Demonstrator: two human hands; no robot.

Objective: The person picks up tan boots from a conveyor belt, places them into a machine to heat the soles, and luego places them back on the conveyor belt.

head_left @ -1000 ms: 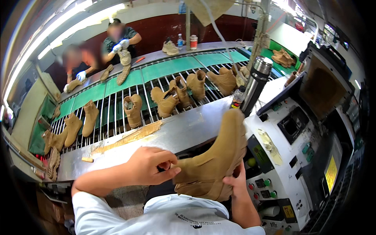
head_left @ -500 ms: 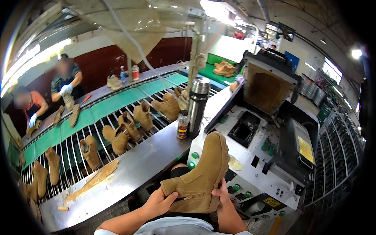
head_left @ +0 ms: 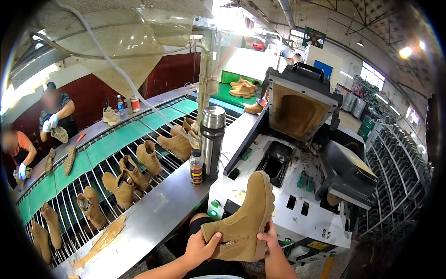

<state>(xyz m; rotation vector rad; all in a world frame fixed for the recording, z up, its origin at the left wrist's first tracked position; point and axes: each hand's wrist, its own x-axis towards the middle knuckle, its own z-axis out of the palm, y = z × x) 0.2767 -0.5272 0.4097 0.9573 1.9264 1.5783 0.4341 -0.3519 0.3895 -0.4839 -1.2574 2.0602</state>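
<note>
A tan ankle boot [head_left: 244, 221] with a side zipper and a thick lugged sole is held up before me, its toe pointing up and away and the sole facing right. My left hand [head_left: 203, 248] is closed round the shaft near its opening, the thumb lying by the zipper. At the heel, my right hand [head_left: 268, 239] grips the sole edge with its thumb on the side. Past the boot stands a white-topped machine [head_left: 297, 204], its black-framed lid [head_left: 299, 109] raised over a dark rectangular well [head_left: 275, 162]. The fingers behind the boot are hidden.
Left, a roller conveyor [head_left: 93, 167] with a green strip carries several tan boots [head_left: 121, 188]. On its metal ledge [head_left: 153, 211] stand a steel thermos [head_left: 213, 139] and a small bottle [head_left: 196, 167]. Two gloved people [head_left: 58, 116] handle shoes beyond. A black rack [head_left: 395, 176] stands right.
My view has turned right, so the conveyor and machine sit further left in it. The boot stays in both hands, slightly lower in view. At the machine's right, the second black lid appears tilted differently.
</note>
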